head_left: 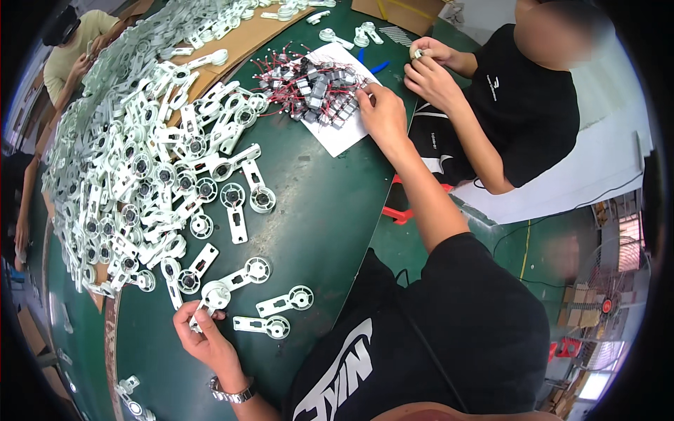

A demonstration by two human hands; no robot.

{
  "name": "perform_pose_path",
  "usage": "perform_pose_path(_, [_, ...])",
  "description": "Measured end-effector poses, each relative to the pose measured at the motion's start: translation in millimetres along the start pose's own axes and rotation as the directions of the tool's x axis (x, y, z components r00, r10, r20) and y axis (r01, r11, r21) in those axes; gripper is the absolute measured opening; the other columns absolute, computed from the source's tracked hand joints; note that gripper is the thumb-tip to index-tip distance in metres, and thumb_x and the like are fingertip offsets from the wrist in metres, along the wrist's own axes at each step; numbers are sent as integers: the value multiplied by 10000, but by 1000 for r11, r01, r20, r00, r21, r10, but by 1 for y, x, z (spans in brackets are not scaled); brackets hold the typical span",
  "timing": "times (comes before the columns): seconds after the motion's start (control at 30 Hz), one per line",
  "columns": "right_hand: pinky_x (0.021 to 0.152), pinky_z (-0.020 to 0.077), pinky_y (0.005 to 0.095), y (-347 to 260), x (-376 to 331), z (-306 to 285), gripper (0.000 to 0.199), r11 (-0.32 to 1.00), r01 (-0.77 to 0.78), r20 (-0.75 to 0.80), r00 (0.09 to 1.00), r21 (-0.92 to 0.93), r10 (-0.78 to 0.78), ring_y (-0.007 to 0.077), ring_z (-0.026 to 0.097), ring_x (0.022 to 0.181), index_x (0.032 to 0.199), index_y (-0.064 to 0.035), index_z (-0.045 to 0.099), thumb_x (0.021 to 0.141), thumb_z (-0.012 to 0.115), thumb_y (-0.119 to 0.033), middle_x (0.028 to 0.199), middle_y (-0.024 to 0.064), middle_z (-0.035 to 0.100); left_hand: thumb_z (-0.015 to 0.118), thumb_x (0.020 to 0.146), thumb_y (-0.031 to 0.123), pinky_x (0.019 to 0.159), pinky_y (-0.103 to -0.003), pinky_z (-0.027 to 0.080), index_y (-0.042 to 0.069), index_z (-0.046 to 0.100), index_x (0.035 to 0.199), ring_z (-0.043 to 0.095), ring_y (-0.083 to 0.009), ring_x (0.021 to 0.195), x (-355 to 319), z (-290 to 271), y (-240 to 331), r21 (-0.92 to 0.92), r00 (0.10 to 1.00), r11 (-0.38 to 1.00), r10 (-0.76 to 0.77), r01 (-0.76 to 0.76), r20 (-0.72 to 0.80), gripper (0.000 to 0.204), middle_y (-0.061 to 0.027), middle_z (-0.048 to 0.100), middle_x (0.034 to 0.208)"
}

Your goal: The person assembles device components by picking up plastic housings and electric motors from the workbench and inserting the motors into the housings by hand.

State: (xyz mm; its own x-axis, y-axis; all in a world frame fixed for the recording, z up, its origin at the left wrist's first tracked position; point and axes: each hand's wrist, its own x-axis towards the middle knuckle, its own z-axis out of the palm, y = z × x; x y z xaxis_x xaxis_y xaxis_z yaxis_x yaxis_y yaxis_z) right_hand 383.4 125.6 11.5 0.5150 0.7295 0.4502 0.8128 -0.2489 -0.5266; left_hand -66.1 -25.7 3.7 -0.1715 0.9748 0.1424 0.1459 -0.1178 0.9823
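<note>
My left hand [207,342] is closed on the arm of a pale green-white plastic part [216,295] with a round head, tilted over the table's near edge. Several similar parts lie close by, among them a part with a ring-shaped end [295,299] and another [263,326] just right of the hand. My right hand [382,112] reaches out to the right edge of a heap of small grey motors [316,88] with red wires. Its fingertips are bent together at the heap; what they pinch, if anything, is hidden. Under the motors lies a white sheet [337,140].
A large heap of the same plastic parts [140,168] covers the left of the green table [309,203], partly over cardboard [253,35]. Blue-handled pliers [379,67] lie beyond the motors. Across on the right, a co-worker [526,105] holds something small; another person [77,52] works far left.
</note>
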Motion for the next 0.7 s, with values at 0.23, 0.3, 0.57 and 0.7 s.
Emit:
perform_pose_path(0.23, [641, 472, 383, 27, 8, -1, 342, 810, -146, -22, 981, 568, 192, 206, 620, 681, 845, 23, 636, 1006, 624, -278, 777, 98, 643, 572, 1083, 270, 709, -286, 505, 5, 555, 1181, 568, -137, 738, 4, 3, 1, -108, 999, 994, -32, 29, -23, 283, -95, 626, 926])
perform_pose_path(0.3, [645, 487, 312, 18, 7, -18, 310, 617, -240, 106, 964, 750, 245, 155, 633, 704, 919, -6, 602, 1071, 534, -268, 814, 72, 644, 582, 1079, 272, 714, -298, 512, 7, 551, 1197, 566, -141, 742, 8, 3, -2, -243, 998, 968, -62, 56, -19, 292, -97, 631, 934])
perform_pose_path(0.57, [620, 441, 221, -57, -11, -30, 186, 535, 14, 56, 992, 845, -115, 60, 540, 687, 1027, -17, 673, 1052, 624, -195, 788, -19, 600, 611, 1057, 199, 722, -303, 530, 12, 520, 1281, 625, -149, 745, -3, -11, 0, -248, 988, 964, -127, 101, -91, 306, -112, 680, 954])
perform_pose_path(0.7, [706, 482, 207, -119, -53, -61, 221, 691, 166, 183, 897, 703, -402, 54, 603, 783, 1184, -8, 741, 987, 694, -97, 893, -14, 719, 571, 1067, 130, 776, -301, 532, -2, 522, 1301, 659, -155, 783, 7, 2, -1, -235, 994, 966, -100, 105, 32, 273, -89, 674, 865])
